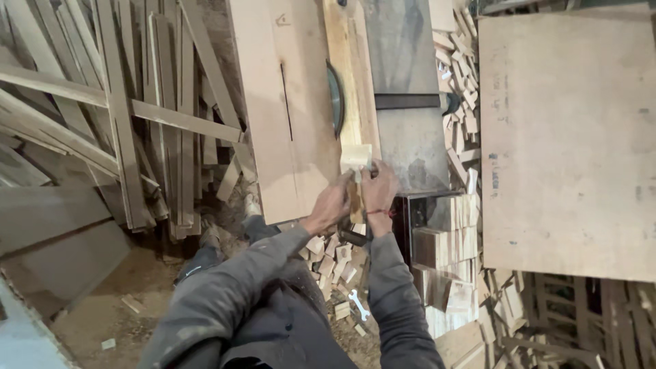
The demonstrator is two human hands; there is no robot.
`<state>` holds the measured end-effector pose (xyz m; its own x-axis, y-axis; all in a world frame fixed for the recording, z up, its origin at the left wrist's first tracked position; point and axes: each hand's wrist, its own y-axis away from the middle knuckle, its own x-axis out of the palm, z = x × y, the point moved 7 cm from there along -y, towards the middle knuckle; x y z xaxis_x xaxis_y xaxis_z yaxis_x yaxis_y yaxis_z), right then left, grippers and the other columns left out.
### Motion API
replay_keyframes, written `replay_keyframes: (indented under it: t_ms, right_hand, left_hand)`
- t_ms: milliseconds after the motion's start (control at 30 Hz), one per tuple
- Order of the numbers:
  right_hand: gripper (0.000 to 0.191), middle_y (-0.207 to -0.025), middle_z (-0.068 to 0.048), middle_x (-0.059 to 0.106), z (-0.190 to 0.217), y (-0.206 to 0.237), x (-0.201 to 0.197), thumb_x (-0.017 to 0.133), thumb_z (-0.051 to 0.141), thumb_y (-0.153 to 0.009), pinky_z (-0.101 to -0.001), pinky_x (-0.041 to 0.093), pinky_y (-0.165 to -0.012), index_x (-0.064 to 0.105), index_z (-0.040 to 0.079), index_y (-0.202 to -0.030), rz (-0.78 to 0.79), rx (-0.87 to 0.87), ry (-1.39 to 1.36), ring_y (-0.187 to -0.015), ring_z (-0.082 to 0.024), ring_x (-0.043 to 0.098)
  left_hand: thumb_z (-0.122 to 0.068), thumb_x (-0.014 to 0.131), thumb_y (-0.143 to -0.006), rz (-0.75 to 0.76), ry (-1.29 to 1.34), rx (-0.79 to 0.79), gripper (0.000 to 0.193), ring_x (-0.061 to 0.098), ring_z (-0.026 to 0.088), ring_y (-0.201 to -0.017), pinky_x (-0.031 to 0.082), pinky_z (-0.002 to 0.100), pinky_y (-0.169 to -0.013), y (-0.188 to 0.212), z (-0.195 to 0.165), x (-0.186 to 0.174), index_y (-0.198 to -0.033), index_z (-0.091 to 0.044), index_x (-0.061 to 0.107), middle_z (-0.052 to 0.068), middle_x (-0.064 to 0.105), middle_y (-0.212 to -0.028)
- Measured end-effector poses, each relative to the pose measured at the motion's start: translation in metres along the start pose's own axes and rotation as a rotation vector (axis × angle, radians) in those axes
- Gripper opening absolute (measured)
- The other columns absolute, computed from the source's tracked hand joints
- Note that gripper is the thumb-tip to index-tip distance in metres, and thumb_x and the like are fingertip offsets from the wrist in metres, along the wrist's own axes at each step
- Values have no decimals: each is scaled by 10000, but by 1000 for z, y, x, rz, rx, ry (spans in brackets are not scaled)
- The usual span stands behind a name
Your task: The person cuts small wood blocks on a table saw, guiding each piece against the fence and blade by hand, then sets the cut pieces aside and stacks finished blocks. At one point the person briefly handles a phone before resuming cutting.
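Far left: a loose stack of long timber slats and battens, leaning and crossing one another, above a sawdust-covered floor. Left of centre: a pale plywood saw-table top with a narrow dark slot; at its right edge a circular saw blade stands partly above the surface, and a lighter wooden fence strip runs just beside it. Centre, at the near end of the table: a small pale wood block, squarish, resting on the fence strip just below the blade. The left hand, in a grey sleeve, has fingers closed on the block's lower left edge. The right hand, a red thread at the wrist, is closed against the block's lower right side; the two hands lie close together, thumbs nearly meeting, though the exact finger contact is hard to make out at this distance. Below the hands: a scatter of short wood offcuts and a light-coloured open-ended spanner on the floor. Right of centre: neat stacks of cut wood blocks on a dark frame, more offcuts heaped above. Far right: a large flat plywood sheet, lying over a slatted pallet.
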<state>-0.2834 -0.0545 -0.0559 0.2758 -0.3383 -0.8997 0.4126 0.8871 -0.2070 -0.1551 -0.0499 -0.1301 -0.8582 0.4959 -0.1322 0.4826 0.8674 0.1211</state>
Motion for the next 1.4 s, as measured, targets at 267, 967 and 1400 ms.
replay_keyframes:
  t_ms: [267,967,1400]
  right_hand:
    - [273,-897,-226,737,-2,-34,17,801,232,-795,-455,572,-770,773,19,-964,74,-67,156,-848,-397,730]
    - [250,-828,-222,734,29,-99,39,775,235,-777,-463,563,-741,750,3,-867,87,-105,93,-795,-411,722]
    - [237,-867,-223,740,35,-119,54,800,211,-760,-474,555,-758,760,9,-877,46,-44,150,-827,-408,719]
  left_hand:
    - [-100,603,-823,-126,-7,253,698,535,506,-1290,481,497,-1059,-18,-13,1,-1457,105,395,373,499,-1439]
    - [-175,671,-777,5,184,129,734,544,571,-1163,457,572,-976,-74,-10,-17,-1410,48,374,394,525,-1315]
    - [-231,708,-828,-44,331,225,847,499,527,-1339,441,504,-1100,-94,-19,-36,-1512,71,311,384,495,-1442]
